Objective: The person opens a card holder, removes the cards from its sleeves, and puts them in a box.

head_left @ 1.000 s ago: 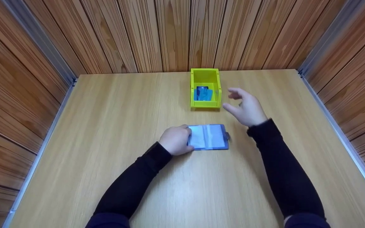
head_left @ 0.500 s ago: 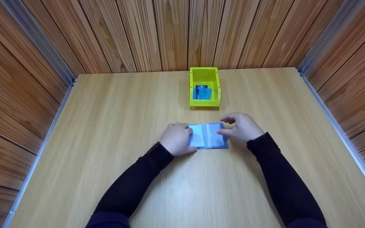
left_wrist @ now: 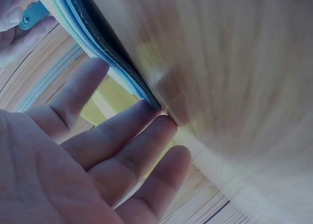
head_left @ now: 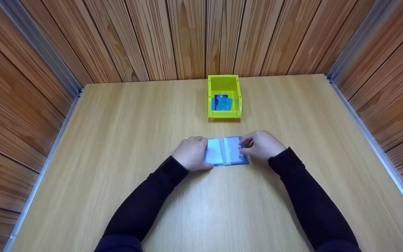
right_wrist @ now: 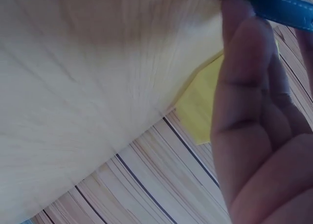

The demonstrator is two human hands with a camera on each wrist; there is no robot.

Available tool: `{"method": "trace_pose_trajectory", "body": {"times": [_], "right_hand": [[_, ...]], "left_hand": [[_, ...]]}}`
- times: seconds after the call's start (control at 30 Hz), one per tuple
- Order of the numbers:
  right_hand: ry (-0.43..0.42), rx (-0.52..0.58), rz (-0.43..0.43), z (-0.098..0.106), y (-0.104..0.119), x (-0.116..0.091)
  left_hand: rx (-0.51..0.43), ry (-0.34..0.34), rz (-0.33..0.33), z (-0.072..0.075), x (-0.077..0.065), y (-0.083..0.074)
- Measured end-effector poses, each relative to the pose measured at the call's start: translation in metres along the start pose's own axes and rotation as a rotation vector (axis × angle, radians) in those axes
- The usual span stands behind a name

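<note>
A blue card holder (head_left: 214, 150) lies spread flat on the table, its clear sleeves facing up. At its left edge is my left hand (head_left: 191, 154), thumb near the lower corner. The left wrist view shows the fingers (left_wrist: 128, 128) fairly straight, tips touching the holder's stitched edge; the thumb is out of that view. On the other side my right hand (head_left: 262, 145) pinches the holder's snap strap (right_wrist: 288, 9), a teal tab with pale stitching. Its metal snap also shows in the left wrist view, between the right fingers.
A yellow-green bin (head_left: 224, 114) stands behind the holder near the back wall, with several blue cards (head_left: 224, 104) inside. Wood-panelled walls with metal corner rails enclose the table (head_left: 135, 115) at the back and sides.
My right hand has come down from beside the bin to the holder's right edge and taken its strap between the fingers. The left hand has stayed at the left edge.
</note>
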State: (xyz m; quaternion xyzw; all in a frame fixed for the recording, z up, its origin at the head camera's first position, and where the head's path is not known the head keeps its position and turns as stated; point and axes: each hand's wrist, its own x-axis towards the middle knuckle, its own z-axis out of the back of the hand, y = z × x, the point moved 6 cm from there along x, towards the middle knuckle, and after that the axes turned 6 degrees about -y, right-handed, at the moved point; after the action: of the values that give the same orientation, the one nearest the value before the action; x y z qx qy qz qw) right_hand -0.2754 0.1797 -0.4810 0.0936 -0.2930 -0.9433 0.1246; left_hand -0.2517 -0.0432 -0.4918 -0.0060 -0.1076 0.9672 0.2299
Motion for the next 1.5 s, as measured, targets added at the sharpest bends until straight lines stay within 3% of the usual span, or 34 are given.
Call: {"method": "trace_pose_trajectory", "body": {"times": [0.27, 0.5, 0.7, 0.83, 1.0, 1.17, 1.33, 1.5], "right_hand": [[-0.052, -0.049, 0.055, 0.004, 0.006, -0.002], [-0.031, -0.009, 0.018, 0.004, 0.007, -0.003], [-0.033, 0.001, 0.010, 0.006, 0.009, -0.004], [-0.034, -0.004, 0.021, 0.007, 0.011, -0.005], [-0.056, -0.008, 0.061, 0.009, 0.012, -0.005], [-0.093, -0.025, 0.101, 0.012, 0.012, -0.004], [-0.103, -0.023, 0.081, 0.013, 0.010, -0.003], [-0.104, -0.012, 0.068, 0.014, 0.010, -0.002]], "left_hand": [[-0.022, -0.003, 0.031, 0.004, 0.001, 0.000], [-0.207, -0.008, 0.066, 0.020, 0.001, -0.006], [-0.343, -0.091, -0.011, 0.036, -0.002, -0.019], [-0.385, -0.114, -0.090, 0.035, -0.006, -0.031], [-0.317, -0.060, -0.186, 0.023, -0.011, -0.044], [-0.153, 0.030, -0.267, 0.008, -0.015, -0.056], [-0.039, 0.095, -0.293, -0.001, -0.018, -0.061], [0.005, 0.098, -0.303, -0.004, -0.019, -0.065]]}}
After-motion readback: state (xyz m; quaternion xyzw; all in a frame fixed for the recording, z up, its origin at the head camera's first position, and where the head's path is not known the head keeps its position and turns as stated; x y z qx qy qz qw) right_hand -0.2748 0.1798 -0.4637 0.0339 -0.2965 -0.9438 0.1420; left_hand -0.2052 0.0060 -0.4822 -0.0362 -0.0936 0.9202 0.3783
